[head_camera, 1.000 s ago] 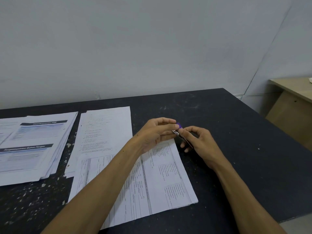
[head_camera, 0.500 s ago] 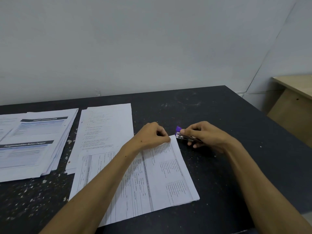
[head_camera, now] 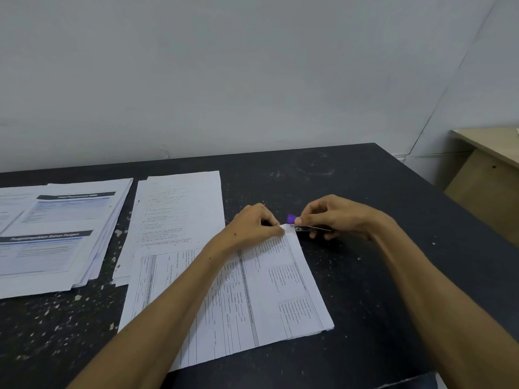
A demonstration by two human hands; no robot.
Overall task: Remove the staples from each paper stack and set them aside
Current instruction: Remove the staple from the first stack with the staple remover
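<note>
A black table with white specks holds three paper piles: one at the left, one in the middle, one in front.

Office: paperwork, desks.

Showing matt white paper in the stack, shiny metal and purple plastic on the staple remover, speckled matt black across the worktop.

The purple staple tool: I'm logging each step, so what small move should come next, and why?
Probably lever the staple tool to pry the staple up. The right hand holds its tip at the far corner of the front paper stack, and the left hand pins that corner down.
</note>
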